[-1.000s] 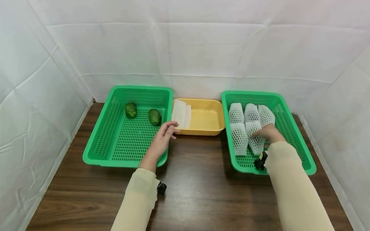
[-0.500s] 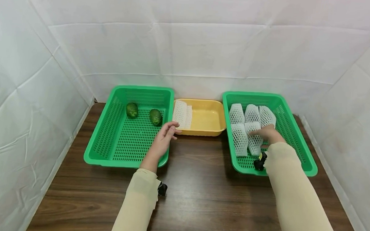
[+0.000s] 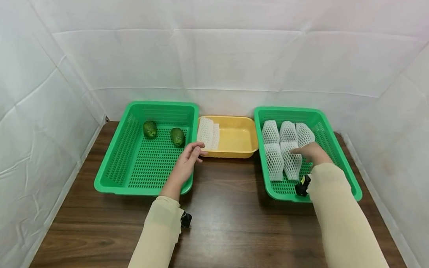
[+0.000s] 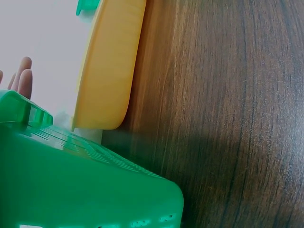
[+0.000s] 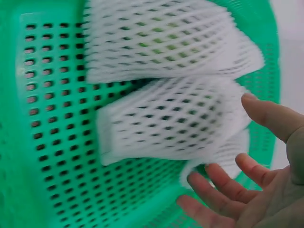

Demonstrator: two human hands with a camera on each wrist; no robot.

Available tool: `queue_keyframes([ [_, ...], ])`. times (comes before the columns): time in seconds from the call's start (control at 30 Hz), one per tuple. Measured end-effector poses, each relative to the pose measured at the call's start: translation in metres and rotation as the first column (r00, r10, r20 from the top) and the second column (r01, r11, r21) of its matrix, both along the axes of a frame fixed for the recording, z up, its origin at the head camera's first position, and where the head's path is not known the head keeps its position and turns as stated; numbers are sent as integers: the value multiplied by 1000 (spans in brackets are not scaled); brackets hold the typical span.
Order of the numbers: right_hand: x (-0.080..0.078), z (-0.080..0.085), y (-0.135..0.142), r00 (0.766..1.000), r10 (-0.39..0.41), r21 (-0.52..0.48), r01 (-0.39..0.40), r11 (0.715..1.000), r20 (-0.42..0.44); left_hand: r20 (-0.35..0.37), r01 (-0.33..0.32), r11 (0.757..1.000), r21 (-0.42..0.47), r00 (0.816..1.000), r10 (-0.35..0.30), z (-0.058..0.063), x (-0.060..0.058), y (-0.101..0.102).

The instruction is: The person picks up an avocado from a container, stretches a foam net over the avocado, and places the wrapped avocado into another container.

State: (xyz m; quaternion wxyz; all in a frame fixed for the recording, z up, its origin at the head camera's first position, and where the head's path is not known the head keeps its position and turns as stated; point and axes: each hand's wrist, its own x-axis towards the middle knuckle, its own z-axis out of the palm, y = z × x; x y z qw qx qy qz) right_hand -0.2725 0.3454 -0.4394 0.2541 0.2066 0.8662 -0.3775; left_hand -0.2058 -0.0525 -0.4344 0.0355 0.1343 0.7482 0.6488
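My right hand (image 3: 314, 153) is over the right green basket (image 3: 351, 182), fingers spread and holding nothing. In the right wrist view its thumb overlaps the end of the nearest white foam-net sleeve (image 5: 166, 118), and green shows through the mesh. Several such sleeved pieces lie in two rows in this basket. My left hand (image 3: 186, 164) hovers at the right rim of the left green basket (image 3: 108, 177), fingers loosely bent around nothing. Two dark green avocados, one (image 3: 150, 129) left and one (image 3: 177, 137) right, lie inside that basket.
A yellow tray (image 3: 235, 154) stands between the baskets, with flat white foam nets (image 3: 205, 133) at its left end. Everything rests on a dark wooden table (image 3: 229, 225). White sheeting (image 3: 231, 63) rises behind and at both sides.
My right hand has drawn slightly up and away from the front-right sleeved piece, which has shifted a little left in the basket. The left hand has stayed nearly still.
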Motion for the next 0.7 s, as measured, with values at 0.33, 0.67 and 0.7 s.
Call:
queue_keyframes([
  [0.33,14,43,-56,949,-136,-316,40,948,-285,6,-20,999,-26,1000,20,-1,-1,-4],
  [0.67,32,2,-123,922,-104,-267,1,964,-373,19,-2,997,73,1000,1,-2,-3,2],
  [0.7,33,-3,-125,919,-114,-276,6,961,-376,20,2,997,76,1000,-4,-2,-3,4],
])
